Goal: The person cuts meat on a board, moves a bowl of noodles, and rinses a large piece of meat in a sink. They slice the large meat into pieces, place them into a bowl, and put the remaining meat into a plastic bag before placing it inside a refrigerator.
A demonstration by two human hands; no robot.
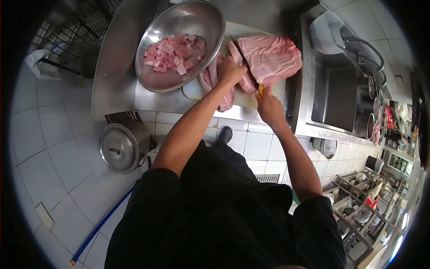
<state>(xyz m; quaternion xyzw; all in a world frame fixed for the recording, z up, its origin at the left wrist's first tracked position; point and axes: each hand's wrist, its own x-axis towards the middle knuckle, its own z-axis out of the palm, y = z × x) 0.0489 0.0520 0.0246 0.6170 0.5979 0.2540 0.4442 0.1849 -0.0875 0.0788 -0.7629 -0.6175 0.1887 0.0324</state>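
My right hand (270,106) is wrapped round the yellow handle of a long knife (244,58). Its dark blade lies across the pale pink meat, between a large slab (275,58) on the right and a strip of meat (247,84) on the left. My left hand (232,71) has its fingers curled over that strip, close beside the blade; the fingertips are partly hidden. More cut strips (227,97) lie left of and below my left hand, on the white cutting board (242,30). One strip's end overhangs the board's near edge.
A big steel bowl (150,80) of meat cubes (172,53) stands left of the board on the steel counter (154,102). To the right is a sink (333,96) with pots beside it. A lidded pot (117,148) and a blue pole (105,219) are low on the left.
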